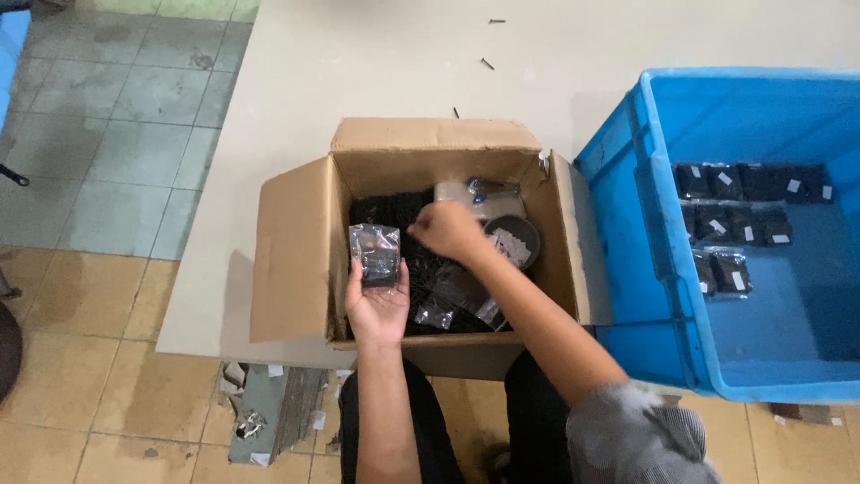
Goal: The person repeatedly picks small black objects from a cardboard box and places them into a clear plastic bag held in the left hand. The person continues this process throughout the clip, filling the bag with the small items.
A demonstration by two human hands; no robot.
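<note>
The left hand (377, 309) was raised palm-up over the near edge of an open cardboard box (296, 260), its fingers closed round a small clear plastic bag (374, 254) with something dark in it. The right hand (447, 229) reached down into the box over a heap of black screws (394, 212); its fingers were curled and blurred, so I could not tell whether they pinched anything. More small clear bags (448, 300) lay crumpled near the box's near wall, and a dark round bowl (514, 240) holding pale slips sat by its right wall, partly hidden behind the forearm. The box stood at the near edge of the pale tabletop (376, 63), just beside a blue plastic crate (645, 224) at the right edge, cut off by the frame, with filled dark packets (730, 220) in rows on its floor. A few loose screws (487, 64) lay toward the far edge.
</note>
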